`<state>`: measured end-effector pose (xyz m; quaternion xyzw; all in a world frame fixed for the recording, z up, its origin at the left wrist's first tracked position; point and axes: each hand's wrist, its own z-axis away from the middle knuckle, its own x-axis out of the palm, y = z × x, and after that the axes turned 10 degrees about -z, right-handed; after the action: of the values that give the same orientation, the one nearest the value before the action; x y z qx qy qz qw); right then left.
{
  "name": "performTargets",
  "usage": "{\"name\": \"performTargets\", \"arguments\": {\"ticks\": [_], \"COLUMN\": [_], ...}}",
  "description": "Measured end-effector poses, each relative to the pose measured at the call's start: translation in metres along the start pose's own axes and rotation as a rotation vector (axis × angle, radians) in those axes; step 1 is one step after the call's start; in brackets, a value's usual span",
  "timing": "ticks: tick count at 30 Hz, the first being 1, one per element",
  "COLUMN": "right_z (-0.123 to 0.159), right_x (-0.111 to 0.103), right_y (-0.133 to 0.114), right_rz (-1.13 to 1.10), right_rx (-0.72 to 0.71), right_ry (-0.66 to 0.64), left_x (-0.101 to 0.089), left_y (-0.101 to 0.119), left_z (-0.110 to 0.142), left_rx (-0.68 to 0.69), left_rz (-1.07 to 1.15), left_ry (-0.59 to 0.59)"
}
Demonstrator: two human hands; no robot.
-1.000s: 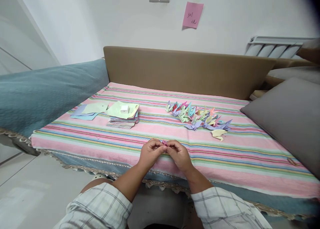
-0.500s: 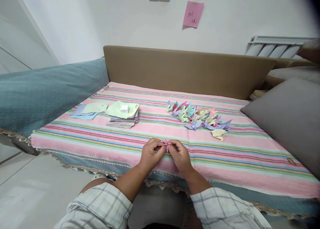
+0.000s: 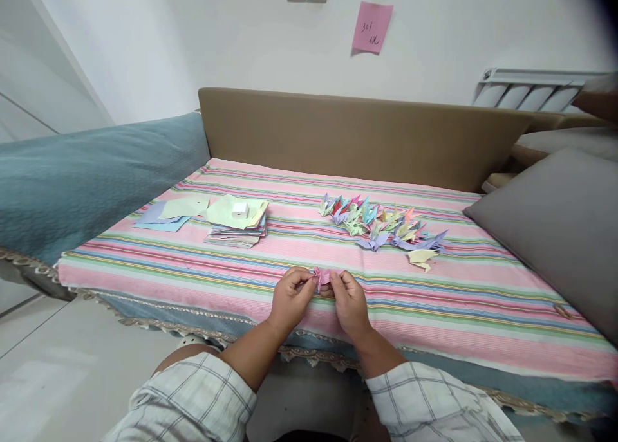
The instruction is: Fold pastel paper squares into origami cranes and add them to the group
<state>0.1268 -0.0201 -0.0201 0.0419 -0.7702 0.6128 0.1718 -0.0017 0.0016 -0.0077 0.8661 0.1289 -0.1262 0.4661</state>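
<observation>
Paper (image 3: pixel 324 276), pink and folded small, is held between two bare hands over the near part of a striped cloth (image 3: pixel 217 287) spread across a sofa seat. Its left end, bunched into narrow folds, is pinched between the thumb and forefinger of the left hand (image 3: pixel 293 295); its flatter right end is gripped by the thumb and fingers of the right hand (image 3: pixel 351 300). Both pairs of fingertips are closed on the paper, with a short span of pink left exposed between them. Whether the cloth is touched by the hands cannot be told. Beyond them, to the right, a cluster of folded paper cranes (image 3: pixel 371 220) in many colours is laid out, with a pale yellow crane (image 3: pixel 422 257) set at its near edge. To the left, a paper stack (image 3: pixel 236 236) is topped by a light green sheet (image 3: pixel 219 209), on which a small white box (image 3: pixel 240 210) is placed. Beside the stack, loose sheets (image 3: pixel 161 220) in green, blue and lilac are overlapped. At far right, a grey cushion (image 3: pixel 555 217) is propped; on the wall behind, a handwritten pink note (image 3: pixel 372 27) is stuck.
</observation>
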Motion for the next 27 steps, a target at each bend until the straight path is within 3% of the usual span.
{"name": "performTargets", "arguments": {"ticks": [9, 15, 24, 27], "right_z": [-0.003, -0.003, 0.001, 0.002], "right_x": [-0.001, 0.002, 0.009, 0.009], "right_y": [0.012, 0.016, 0.003, 0.002], "right_rz": [-0.028, -0.106, 0.053, 0.091], "right_rx": [0.021, 0.032, -0.055, -0.081], "right_ry": [0.029, 0.051, 0.046, 0.059], "left_x": [-0.003, 0.003, 0.005, 0.006], "left_y": [0.002, 0.0, 0.005, 0.001], "left_z": [-0.002, 0.0, 0.002, 0.003], "left_rx": [0.048, -0.063, -0.285, -0.261], "left_rz": [-0.03, 0.051, 0.279, 0.221], "left_ry": [-0.074, 0.029, -0.039, -0.024]}}
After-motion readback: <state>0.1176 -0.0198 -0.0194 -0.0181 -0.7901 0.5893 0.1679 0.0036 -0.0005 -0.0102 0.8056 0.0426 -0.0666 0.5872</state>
